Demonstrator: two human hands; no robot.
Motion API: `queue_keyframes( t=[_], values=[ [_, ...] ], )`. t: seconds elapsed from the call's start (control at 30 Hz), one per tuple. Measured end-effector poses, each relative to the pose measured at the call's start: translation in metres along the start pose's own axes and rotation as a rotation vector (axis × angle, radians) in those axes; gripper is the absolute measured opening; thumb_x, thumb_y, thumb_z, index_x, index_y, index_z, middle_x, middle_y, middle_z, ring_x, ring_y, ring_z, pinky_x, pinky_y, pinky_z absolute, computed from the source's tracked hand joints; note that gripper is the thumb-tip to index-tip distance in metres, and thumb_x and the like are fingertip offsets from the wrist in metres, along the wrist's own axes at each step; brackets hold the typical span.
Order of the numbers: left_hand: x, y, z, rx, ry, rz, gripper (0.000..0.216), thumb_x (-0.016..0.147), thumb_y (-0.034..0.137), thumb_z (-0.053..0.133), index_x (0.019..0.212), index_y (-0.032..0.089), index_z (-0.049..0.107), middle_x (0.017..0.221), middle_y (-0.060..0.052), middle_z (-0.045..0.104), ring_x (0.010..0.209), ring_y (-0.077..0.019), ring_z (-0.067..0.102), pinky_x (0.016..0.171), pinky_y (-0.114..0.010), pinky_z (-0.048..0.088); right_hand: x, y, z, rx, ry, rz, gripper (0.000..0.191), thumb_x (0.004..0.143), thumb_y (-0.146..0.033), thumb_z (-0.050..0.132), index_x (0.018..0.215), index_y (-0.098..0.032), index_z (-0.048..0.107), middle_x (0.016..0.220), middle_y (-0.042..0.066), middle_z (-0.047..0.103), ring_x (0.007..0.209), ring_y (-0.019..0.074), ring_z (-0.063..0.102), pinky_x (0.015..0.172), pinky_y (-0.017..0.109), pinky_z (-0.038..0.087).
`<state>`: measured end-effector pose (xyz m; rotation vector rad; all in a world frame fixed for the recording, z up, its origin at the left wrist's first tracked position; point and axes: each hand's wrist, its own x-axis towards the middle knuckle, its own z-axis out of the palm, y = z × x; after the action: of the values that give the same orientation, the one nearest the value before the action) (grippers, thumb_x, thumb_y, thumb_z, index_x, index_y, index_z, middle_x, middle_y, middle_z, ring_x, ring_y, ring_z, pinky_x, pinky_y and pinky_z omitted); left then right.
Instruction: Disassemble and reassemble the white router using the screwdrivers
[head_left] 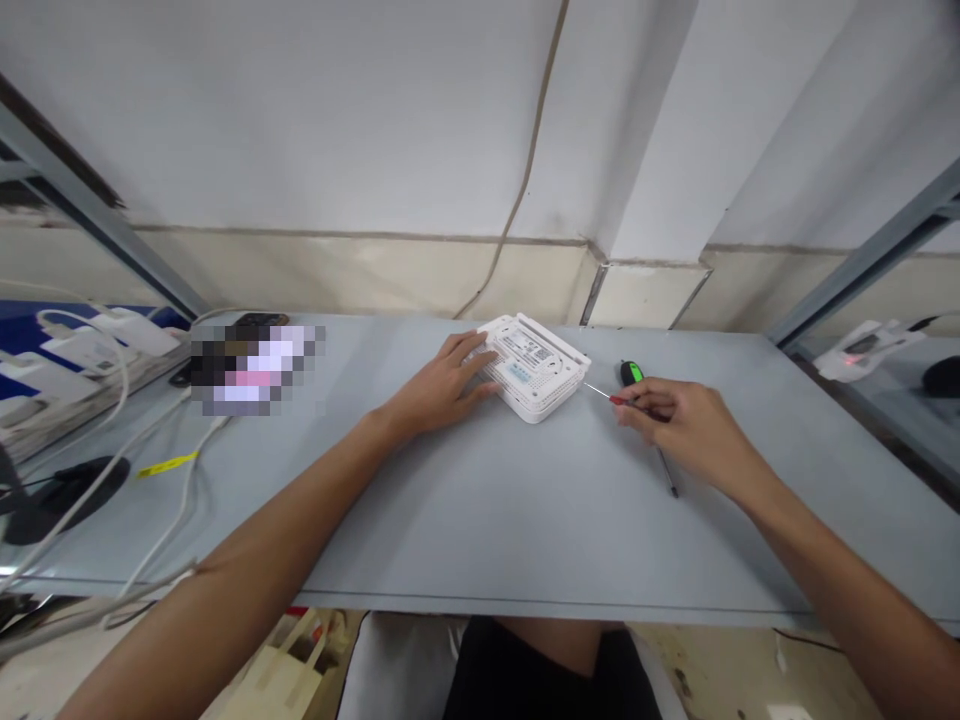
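Observation:
A white router-like box lies upside down on the grey table, its label side up. My left hand rests flat on the box's left end, fingers stretched over it. My right hand is closed in a pinch around a thin red-handled tool whose metal tip points at the box's right edge without clearly touching it. A screwdriver with a green and black handle lies on the table under and behind my right hand, its shaft sticking out toward me.
Stacked white devices and white cables crowd the table's left side, with a yellow tag and a dark round base. A blurred-out item sits at the back left. Another white device lies on the bench to the right.

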<state>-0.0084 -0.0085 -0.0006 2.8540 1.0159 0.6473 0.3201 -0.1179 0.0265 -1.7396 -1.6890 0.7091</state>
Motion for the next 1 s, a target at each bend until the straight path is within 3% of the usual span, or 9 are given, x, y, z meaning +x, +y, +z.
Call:
queue_keyframes(
  t=[0.1, 0.3, 0.5, 0.67, 0.8, 0.87, 1.0],
  values=[
    [0.000, 0.000, 0.000, 0.011, -0.015, -0.008, 0.047, 0.109, 0.047, 0.048, 0.146, 0.020, 0.056, 0.162, -0.019, 0.045, 0.156, -0.0356, 0.033, 0.125, -0.061, 0.040, 0.005, 0.002, -0.002, -0.048, -0.037, -0.015, 0.025, 0.088, -0.043, 0.070, 0.101, -0.024, 0.080, 0.094, 0.005, 0.081, 0.074, 0.0230, 0.072, 0.069, 0.037, 0.053],
    [0.001, -0.003, 0.002, 0.003, -0.005, 0.014, 0.046, 0.109, 0.046, 0.047, 0.146, 0.020, 0.056, 0.162, -0.018, 0.045, 0.156, -0.0344, 0.034, 0.124, -0.059, 0.041, 0.007, -0.014, -0.004, -0.252, -0.005, -0.106, 0.022, 0.093, -0.031, 0.065, 0.103, -0.022, 0.082, 0.102, 0.005, 0.082, 0.096, 0.0270, 0.075, 0.085, 0.039, 0.054],
    [0.001, -0.009, 0.006, 0.040, 0.003, 0.051, 0.046, 0.110, 0.045, 0.045, 0.148, 0.021, 0.053, 0.162, -0.018, 0.044, 0.154, -0.0339, 0.035, 0.124, -0.057, 0.040, 0.010, -0.036, -0.003, -0.525, -0.012, -0.186, 0.026, 0.096, -0.022, 0.055, 0.102, -0.019, 0.081, 0.093, 0.006, 0.081, 0.084, 0.0262, 0.069, 0.076, 0.039, 0.048],
    [0.001, -0.009, 0.006, 0.043, 0.014, 0.062, 0.047, 0.110, 0.045, 0.046, 0.148, 0.018, 0.054, 0.162, -0.020, 0.044, 0.155, -0.0342, 0.034, 0.124, -0.057, 0.041, 0.005, -0.014, 0.013, -0.320, 0.016, -0.101, 0.014, 0.093, -0.021, 0.061, 0.094, -0.020, 0.075, 0.091, 0.006, 0.080, 0.085, 0.0244, 0.072, 0.072, 0.034, 0.049],
    [0.001, -0.007, 0.006, 0.047, 0.016, 0.065, 0.047, 0.110, 0.045, 0.047, 0.148, 0.018, 0.054, 0.161, -0.020, 0.045, 0.155, -0.0338, 0.034, 0.124, -0.056, 0.041, 0.001, -0.004, 0.020, -0.038, -0.113, -0.015, 0.019, 0.096, -0.030, 0.058, 0.085, -0.020, 0.069, 0.072, 0.001, 0.074, 0.053, 0.0147, 0.061, 0.058, 0.031, 0.046],
    [0.001, -0.006, 0.005, 0.068, 0.019, 0.059, 0.047, 0.110, 0.046, 0.046, 0.148, 0.018, 0.054, 0.161, -0.020, 0.046, 0.155, -0.0334, 0.035, 0.123, -0.055, 0.042, 0.002, -0.002, 0.018, 0.022, -0.156, 0.001, 0.021, 0.096, -0.034, 0.057, 0.087, -0.020, 0.070, 0.072, 0.000, 0.075, 0.047, 0.0128, 0.057, 0.054, 0.031, 0.045],
    [0.002, -0.002, 0.002, 0.180, 0.028, 0.043, 0.044, 0.109, 0.046, 0.049, 0.142, 0.018, 0.059, 0.157, -0.020, 0.050, 0.145, -0.0351, 0.046, 0.113, -0.054, 0.049, 0.005, 0.003, 0.005, -0.031, -0.052, -0.032, 0.020, 0.091, -0.035, 0.063, 0.097, -0.021, 0.077, 0.081, 0.001, 0.078, 0.065, 0.0173, 0.069, 0.064, 0.032, 0.049]
  ],
)
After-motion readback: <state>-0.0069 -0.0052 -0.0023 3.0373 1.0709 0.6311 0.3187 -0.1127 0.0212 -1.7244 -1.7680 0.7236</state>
